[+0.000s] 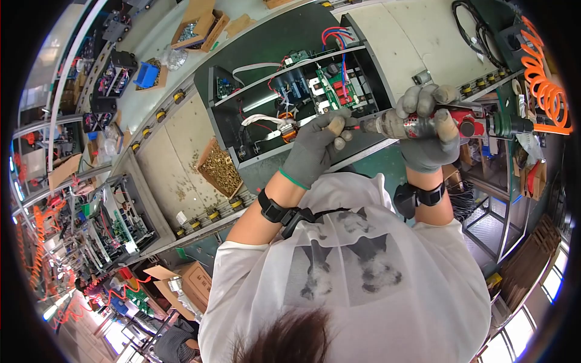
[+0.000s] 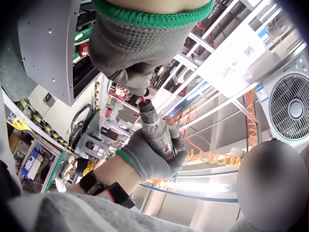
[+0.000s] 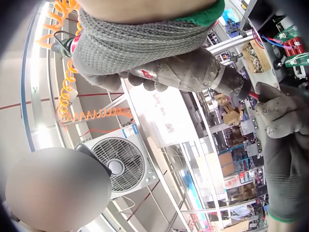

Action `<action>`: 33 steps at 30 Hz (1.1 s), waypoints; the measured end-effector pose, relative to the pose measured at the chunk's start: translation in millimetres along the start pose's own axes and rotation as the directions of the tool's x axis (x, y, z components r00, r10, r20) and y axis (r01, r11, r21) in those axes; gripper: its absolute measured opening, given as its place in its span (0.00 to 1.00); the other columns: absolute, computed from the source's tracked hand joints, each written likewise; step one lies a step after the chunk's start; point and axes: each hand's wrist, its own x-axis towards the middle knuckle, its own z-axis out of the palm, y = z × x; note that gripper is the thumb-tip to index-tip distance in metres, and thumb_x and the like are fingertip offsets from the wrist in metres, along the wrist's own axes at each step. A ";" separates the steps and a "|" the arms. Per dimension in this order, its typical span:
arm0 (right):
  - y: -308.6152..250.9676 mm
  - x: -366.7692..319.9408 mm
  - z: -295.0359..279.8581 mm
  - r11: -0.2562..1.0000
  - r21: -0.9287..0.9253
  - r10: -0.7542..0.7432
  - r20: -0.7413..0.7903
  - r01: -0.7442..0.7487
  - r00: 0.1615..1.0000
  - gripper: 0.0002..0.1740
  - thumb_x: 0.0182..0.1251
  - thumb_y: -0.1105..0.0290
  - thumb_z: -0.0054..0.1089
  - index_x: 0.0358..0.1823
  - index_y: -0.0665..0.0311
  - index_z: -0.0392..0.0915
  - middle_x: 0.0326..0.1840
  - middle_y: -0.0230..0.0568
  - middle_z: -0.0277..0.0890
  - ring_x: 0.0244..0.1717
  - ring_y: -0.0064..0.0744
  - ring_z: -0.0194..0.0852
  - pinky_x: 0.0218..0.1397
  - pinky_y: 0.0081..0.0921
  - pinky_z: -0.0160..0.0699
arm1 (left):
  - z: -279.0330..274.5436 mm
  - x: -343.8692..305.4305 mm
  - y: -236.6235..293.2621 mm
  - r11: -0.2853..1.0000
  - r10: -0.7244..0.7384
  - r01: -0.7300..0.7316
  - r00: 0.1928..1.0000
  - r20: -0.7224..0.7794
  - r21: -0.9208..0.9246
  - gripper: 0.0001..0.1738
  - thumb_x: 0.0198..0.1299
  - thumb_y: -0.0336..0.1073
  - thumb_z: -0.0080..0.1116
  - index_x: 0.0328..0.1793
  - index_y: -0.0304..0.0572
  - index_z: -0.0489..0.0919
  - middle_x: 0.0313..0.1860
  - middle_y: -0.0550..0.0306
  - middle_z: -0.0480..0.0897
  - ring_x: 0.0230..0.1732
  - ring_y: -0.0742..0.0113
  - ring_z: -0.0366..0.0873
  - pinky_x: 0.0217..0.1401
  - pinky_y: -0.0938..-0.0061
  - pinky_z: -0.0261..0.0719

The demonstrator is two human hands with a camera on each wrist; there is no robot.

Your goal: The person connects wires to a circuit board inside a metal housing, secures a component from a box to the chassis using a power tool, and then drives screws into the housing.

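Head view, upper right: the right hand point(image 1: 426, 151) grips a power screwdriver point(image 1: 387, 126); the left hand point(image 1: 317, 143) pinches its bit point(image 1: 356, 127).

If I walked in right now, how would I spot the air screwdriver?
In the head view, find the big black open case holding circuit boards. Just right of it, the gloved right hand grips the pneumatic screwdriver, with an orange coiled hose behind. Its red bit and red rear end set it apart from the grey gloves around it.
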 end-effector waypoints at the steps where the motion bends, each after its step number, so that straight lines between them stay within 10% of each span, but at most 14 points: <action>1: 0.9 -0.1 0.2 0.999 0.042 -0.022 -0.026 0.023 0.999 0.16 0.57 0.70 0.54 0.47 0.64 0.68 0.29 0.41 0.66 0.33 0.38 0.65 0.36 0.34 0.69 | 0.9 -0.7 0.3 0.999 0.014 -0.014 1.000 -0.005 -0.033 0.22 0.66 0.42 0.53 0.56 0.28 0.72 0.43 0.52 0.77 0.34 0.76 0.72 0.28 0.91 0.72; 5: -5.3 2.9 -8.8 0.997 0.068 -0.044 -0.060 0.048 0.997 0.15 0.58 0.69 0.54 0.47 0.63 0.69 0.30 0.41 0.66 0.33 0.38 0.64 0.36 0.33 0.68 | 0.5 5.5 4.2 0.977 -0.145 0.153 0.987 0.064 -0.151 0.24 0.67 0.47 0.50 0.54 0.28 0.73 0.43 0.52 0.77 0.33 0.73 0.72 0.27 0.89 0.71; 9: -20.7 5.1 -24.3 0.987 0.147 -0.054 -0.107 0.070 0.993 0.14 0.60 0.67 0.52 0.46 0.63 0.70 0.31 0.39 0.65 0.36 0.36 0.61 0.38 0.33 0.66 | -25.7 33.5 1.3 0.988 -0.096 0.110 0.987 -0.125 0.106 0.26 0.66 0.52 0.50 0.50 0.31 0.76 0.36 0.55 0.78 0.28 0.73 0.71 0.27 0.87 0.67; 11: -27.0 5.9 -30.8 0.989 0.093 -0.097 -0.164 0.113 0.982 0.14 0.60 0.67 0.53 0.46 0.63 0.71 0.31 0.39 0.64 0.36 0.35 0.60 0.40 0.33 0.65 | -27.3 52.0 7.2 0.522 0.188 0.090 0.958 -0.217 0.848 0.26 0.62 0.55 0.54 0.42 0.35 0.80 0.26 0.58 0.77 0.24 0.72 0.70 0.28 0.80 0.70; 15: -31.8 2.4 -40.2 0.992 0.013 -0.121 -0.231 0.128 0.965 0.13 0.59 0.68 0.53 0.45 0.63 0.70 0.30 0.39 0.64 0.35 0.35 0.60 0.39 0.34 0.65 | 4.2 83.3 13.3 -0.173 0.479 0.223 0.870 -0.116 0.959 0.26 0.56 0.57 0.57 0.36 0.36 0.81 0.27 0.46 0.81 0.32 0.53 0.80 0.36 0.62 0.75; 21: -33.9 -0.9 -52.7 0.990 0.026 -0.124 -0.288 0.137 0.950 0.12 0.59 0.69 0.53 0.44 0.64 0.71 0.30 0.40 0.66 0.34 0.37 0.63 0.39 0.36 0.67 | -1.0 112.8 34.5 -0.316 0.316 0.346 0.916 -0.246 0.883 0.22 0.56 0.51 0.53 0.38 0.39 0.83 0.34 0.44 0.83 0.40 0.47 0.81 0.43 0.60 0.78; 24: -30.5 0.2 -57.3 0.990 -0.010 -0.134 -0.336 0.139 0.932 0.12 0.58 0.70 0.52 0.44 0.64 0.71 0.30 0.41 0.66 0.34 0.38 0.64 0.39 0.36 0.68 | -16.1 117.7 51.2 0.449 -0.047 0.193 0.980 -0.193 0.872 0.11 0.56 0.38 0.58 0.26 0.39 0.79 0.12 0.66 0.69 0.12 0.80 0.59 0.17 0.78 0.62; 27: -27.2 2.6 -62.0 0.992 0.037 -0.097 -0.351 0.117 0.931 0.13 0.58 0.70 0.52 0.44 0.65 0.71 0.29 0.41 0.66 0.34 0.39 0.65 0.39 0.36 0.69 | -29.4 133.1 79.8 0.692 -0.477 0.499 0.858 -0.189 0.522 0.10 0.56 0.35 0.58 0.25 0.38 0.79 0.13 0.68 0.69 0.12 0.81 0.55 0.18 0.78 0.58; 29: -24.0 5.5 -61.8 0.995 0.018 -0.088 -0.358 0.101 0.930 0.13 0.58 0.70 0.52 0.44 0.66 0.71 0.29 0.41 0.66 0.34 0.39 0.65 0.39 0.36 0.69 | -31.7 124.9 74.9 0.819 -0.411 0.424 0.904 -0.119 0.388 0.10 0.56 0.34 0.59 0.24 0.38 0.78 0.14 0.69 0.70 0.14 0.79 0.59 0.19 0.77 0.59; 30: -21.4 7.6 -61.9 0.995 0.028 -0.079 -0.344 0.094 0.936 0.13 0.58 0.71 0.52 0.44 0.66 0.71 0.29 0.41 0.67 0.34 0.39 0.66 0.39 0.36 0.69 | -30.5 124.2 64.8 0.657 -0.116 0.240 0.969 -0.219 0.715 0.12 0.54 0.38 0.62 0.25 0.37 0.79 0.16 0.65 0.73 0.19 0.71 0.67 0.26 0.73 0.67; 32: -16.5 11.7 -60.6 0.996 -0.016 -0.090 -0.323 0.090 0.942 0.12 0.58 0.71 0.52 0.44 0.66 0.71 0.30 0.41 0.67 0.34 0.40 0.66 0.39 0.35 0.70 | -28.6 120.6 56.8 -0.094 0.305 0.102 0.950 -0.068 0.990 0.16 0.52 0.46 0.61 0.28 0.37 0.80 0.23 0.52 0.80 0.27 0.54 0.78 0.38 0.65 0.76; 33: -13.9 12.6 -61.2 0.996 -0.013 -0.085 -0.323 0.085 0.943 0.12 0.58 0.71 0.52 0.44 0.66 0.71 0.30 0.41 0.67 0.34 0.40 0.66 0.39 0.35 0.70 | -22.5 117.2 52.7 -0.093 0.306 0.107 0.949 -0.074 0.990 0.16 0.52 0.46 0.61 0.28 0.37 0.80 0.23 0.52 0.80 0.27 0.54 0.78 0.38 0.65 0.76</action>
